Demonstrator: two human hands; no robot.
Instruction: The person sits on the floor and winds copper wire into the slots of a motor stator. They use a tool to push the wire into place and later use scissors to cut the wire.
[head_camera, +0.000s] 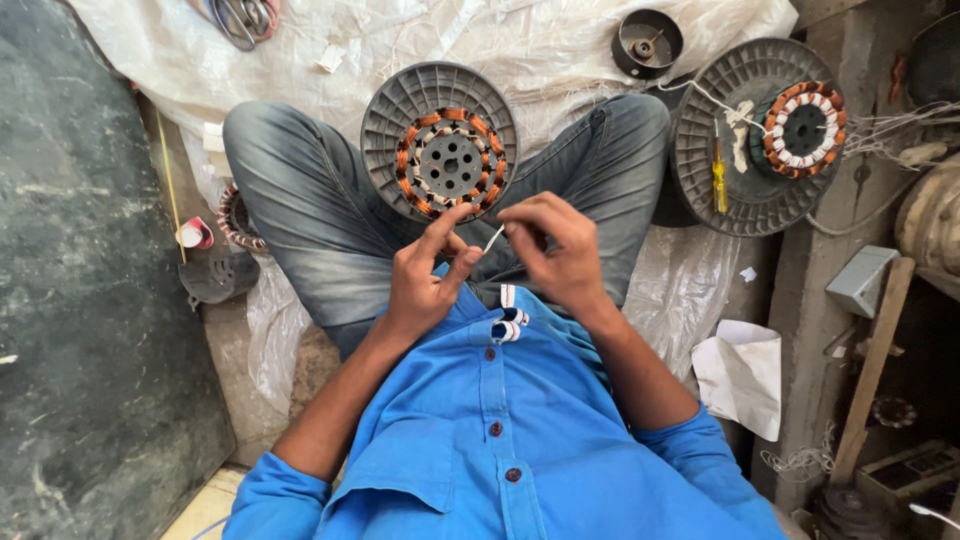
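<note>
1. Blue shirt (500, 440) fills the near edge; both forearms run up from it to hands meeting over the lap.
2. Grey reel (440, 140) sits on the crossed legs just past the fingertips, flat side up. A stator (450, 160) rests on it, copper coils wound round most of the ring; judging by that, winding looks largely done, with loose ends left to dress. Cannot tell whether every slot is filled.
3. Second reel (755, 140), well right of the fingers, carries another stator (803, 128) with white and orange wraps, which looks further finished. A yellow screwdriver (720, 180) lies on that reel.
4. Left hand (428, 275): fingers narrow, thumb and forefinger pinched toward the strip's near end.
5. Right hand (555, 250): fingers curled close, pinching a thin white strip (494, 238) between the two hands, just short of the stator's rim.
6. Around: white plastic sheet (480, 40) beyond the reel; dark slab (90, 300) far left; small black drum (647, 43) up right; white paper (742, 375) right of the right elbow.
7. In the way: nothing between fingers and stator; loose white threads (880, 130) trail at the far right.
</note>
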